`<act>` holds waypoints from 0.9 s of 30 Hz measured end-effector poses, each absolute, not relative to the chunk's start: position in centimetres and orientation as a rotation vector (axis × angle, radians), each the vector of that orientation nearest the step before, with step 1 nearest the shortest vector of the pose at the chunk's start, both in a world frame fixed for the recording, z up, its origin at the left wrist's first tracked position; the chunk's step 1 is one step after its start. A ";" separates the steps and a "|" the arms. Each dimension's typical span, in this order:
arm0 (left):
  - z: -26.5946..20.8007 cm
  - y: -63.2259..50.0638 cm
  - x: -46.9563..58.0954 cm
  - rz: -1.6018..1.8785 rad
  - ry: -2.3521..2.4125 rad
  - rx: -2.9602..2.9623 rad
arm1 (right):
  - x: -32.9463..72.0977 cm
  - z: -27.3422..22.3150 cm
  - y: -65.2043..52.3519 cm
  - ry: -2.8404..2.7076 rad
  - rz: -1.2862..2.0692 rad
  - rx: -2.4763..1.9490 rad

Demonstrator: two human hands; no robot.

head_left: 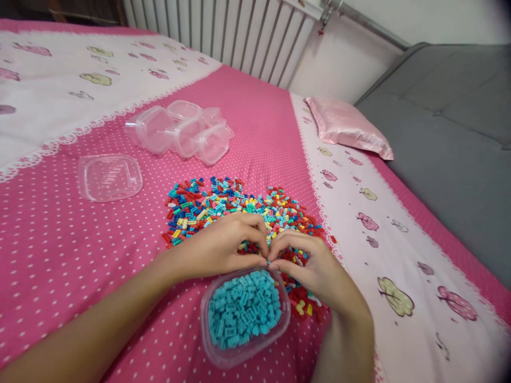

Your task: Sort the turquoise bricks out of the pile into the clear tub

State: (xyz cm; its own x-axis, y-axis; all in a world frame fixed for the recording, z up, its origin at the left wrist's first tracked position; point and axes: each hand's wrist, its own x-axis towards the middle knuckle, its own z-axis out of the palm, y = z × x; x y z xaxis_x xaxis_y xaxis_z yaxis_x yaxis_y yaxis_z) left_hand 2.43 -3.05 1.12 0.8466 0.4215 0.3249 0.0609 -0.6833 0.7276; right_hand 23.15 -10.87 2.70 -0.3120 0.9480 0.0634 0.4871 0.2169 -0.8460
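Note:
A clear plastic container point(219, 357) filled with turquoise building bricks point(244, 308) sits on the pink dotted bedsheet. Just beyond its far rim, my left hand point(229, 242) and my right hand point(309, 260) meet, thumbs and forefingers pinched together. A tiny bluish piece seems to show between the fingertips, mostly hidden, probably a small brick. Behind and partly under both hands spreads a pile of loose mixed bricks point(223, 197) in red, blue, yellow, turquoise and white.
Several empty clear containers point(186, 135) lie clustered beyond the pile on the left. A clear lid point(110, 178) rests nearer on the sheet. A pink satin pillow point(349, 127) lies at right, by the grey headboard point(447, 117). A white radiator point(227, 34) stands behind the bed.

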 end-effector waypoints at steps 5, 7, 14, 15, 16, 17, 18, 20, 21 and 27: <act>1.5 -2.9 2.1 0.615 0.369 2.235 | 23.5 3.2 -11.5 -1.918 1.032 -1.307; 1.5 -2.6 1.9 0.639 0.440 2.261 | 23.7 3.3 -11.7 -1.942 1.075 -1.297; 1.3 -2.3 1.7 0.590 0.523 2.317 | 24.0 3.1 -11.9 -1.993 1.159 -1.380; 1.4 -2.4 1.7 0.557 0.506 2.307 | 24.0 3.1 -11.9 -1.997 1.177 -1.411; 1.5 -2.6 1.7 0.517 0.488 2.297 | 23.9 3.1 -11.9 -1.998 1.188 -1.440; 1.6 -2.7 1.6 0.471 0.468 2.288 | 23.8 3.2 -11.9 -1.999 1.192 -1.464; 1.7 -2.7 1.6 0.423 0.448 2.283 | 23.8 3.2 -11.9 -2.001 1.191 -1.480; 1.9 -2.8 1.5 0.342 0.420 2.285 | 23.6 3.3 -11.9 -2.003 1.185 -1.491; 1.9 -2.8 1.5 0.313 0.416 2.291 | 23.6 3.4 -11.9 -2.004 1.181 -1.491; 2.0 -2.9 1.7 0.237 0.456 2.319 | 23.6 3.2 -12.0 -2.015 1.161 -1.520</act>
State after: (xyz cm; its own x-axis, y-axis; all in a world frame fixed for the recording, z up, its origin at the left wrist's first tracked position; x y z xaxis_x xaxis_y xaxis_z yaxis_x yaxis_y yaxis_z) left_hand 1.72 -2.93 1.97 0.9194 0.3918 0.0347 0.2532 -0.6569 0.7102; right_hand 23.62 -11.98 3.17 -0.3555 0.9163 -0.1844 0.6192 0.0830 -0.7809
